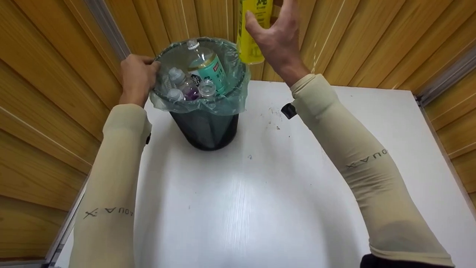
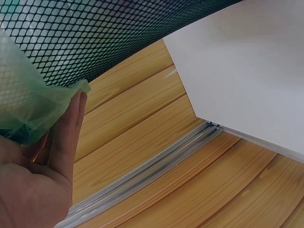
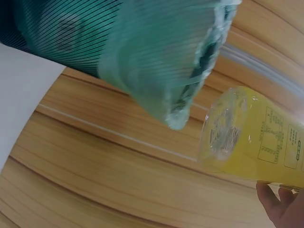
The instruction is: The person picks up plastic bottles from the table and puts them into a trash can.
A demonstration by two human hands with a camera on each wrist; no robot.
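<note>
Left hand (image 1: pixel 137 78) grips the rim of the mesh bin (image 1: pixel 205 126) on the surface (image 1: pixel 260 186). Right hand (image 1: pixel 277 39) is wrapped round a yellow bottle (image 1: pixel 252 33) above the rim, grip probably loose. Drop-in step; next needs centring over the bottles inside (image 1: pixel 193 83).

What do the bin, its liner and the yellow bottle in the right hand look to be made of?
The bin looks like dark metal mesh, though coated plastic is possible: the left wrist view shows an open diamond lattice. The liner is thin translucent green plastic film, wrinkled and folded over the rim. The yellow bottle appears to be clear plastic under a glossy yellow printed label; its see-through base shows in the right wrist view.
</note>
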